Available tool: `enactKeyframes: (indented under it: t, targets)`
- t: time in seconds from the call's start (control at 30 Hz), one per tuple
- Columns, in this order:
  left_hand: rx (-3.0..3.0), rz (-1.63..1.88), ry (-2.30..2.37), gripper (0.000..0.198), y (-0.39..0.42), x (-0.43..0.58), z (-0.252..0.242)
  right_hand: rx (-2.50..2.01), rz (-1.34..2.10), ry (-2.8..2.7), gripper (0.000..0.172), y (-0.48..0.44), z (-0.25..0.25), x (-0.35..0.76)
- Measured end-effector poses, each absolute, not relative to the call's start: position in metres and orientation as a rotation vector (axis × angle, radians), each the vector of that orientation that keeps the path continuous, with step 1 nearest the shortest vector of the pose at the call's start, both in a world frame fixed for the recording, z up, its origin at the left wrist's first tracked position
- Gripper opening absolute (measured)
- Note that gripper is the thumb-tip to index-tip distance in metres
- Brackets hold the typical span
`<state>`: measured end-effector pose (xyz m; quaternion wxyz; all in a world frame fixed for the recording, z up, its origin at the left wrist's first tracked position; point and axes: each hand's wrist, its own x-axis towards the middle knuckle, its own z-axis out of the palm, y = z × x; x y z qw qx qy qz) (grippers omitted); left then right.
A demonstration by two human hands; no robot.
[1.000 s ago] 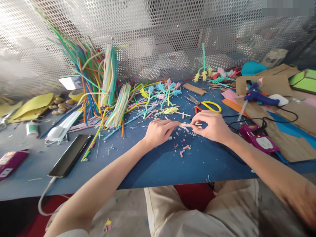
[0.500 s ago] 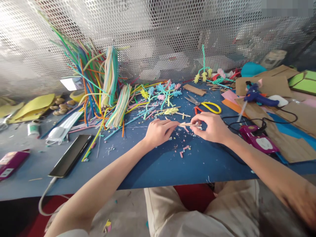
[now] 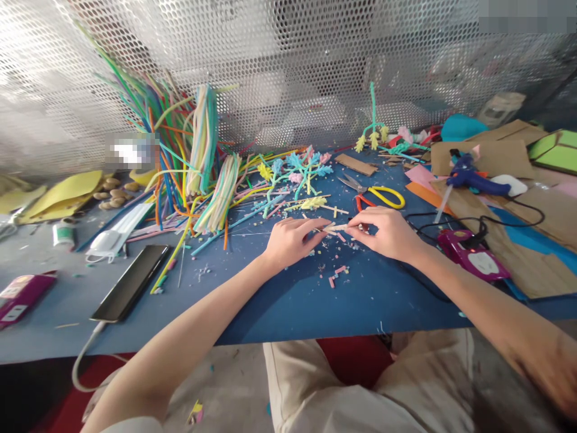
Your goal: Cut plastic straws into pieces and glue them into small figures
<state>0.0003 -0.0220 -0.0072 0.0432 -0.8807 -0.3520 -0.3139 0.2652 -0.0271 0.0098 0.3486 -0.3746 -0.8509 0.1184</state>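
Note:
My left hand (image 3: 293, 242) pinches one end of a short cream pipe cleaner (image 3: 337, 228). The other end is between the thumb and fingers of my right hand (image 3: 382, 233), which partly hide it. A thin pale wire (image 3: 252, 233) runs out to the left from my left hand. Small clipped pipe cleaner bits (image 3: 338, 275) lie on the blue table (image 3: 288, 310) below my hands. Just behind my right hand are scissors (image 3: 376, 193) with red and yellow handles. Blue, pink and yellow pipe cleaner flowers (image 3: 297, 171) lie beyond my left hand.
Bundled pipe cleaners (image 3: 201, 141) stand at the left, near a phone (image 3: 130, 284) on a cable and a face mask (image 3: 117, 231). To the right are a blue glue gun (image 3: 473, 175), a purple box (image 3: 471, 252) with a black cord, and cardboard sheets (image 3: 482, 159). A perforated metal panel (image 3: 297, 66) rises behind.
My right hand's fingers have shifted slightly and closed more on the pipe cleaner. My left thumb has moved a little right along it. Other things stay put.

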Motion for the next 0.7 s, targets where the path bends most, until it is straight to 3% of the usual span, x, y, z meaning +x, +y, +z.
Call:
enactKeyframes:
  t: [0.7]
  targets:
    - [-2.719, -1.033, -0.974, 0.023, -0.0213, -0.0009, -0.0079, -1.011, 0.496, -2.150, 0.017, -0.0319, 0.0081, 0.2607]
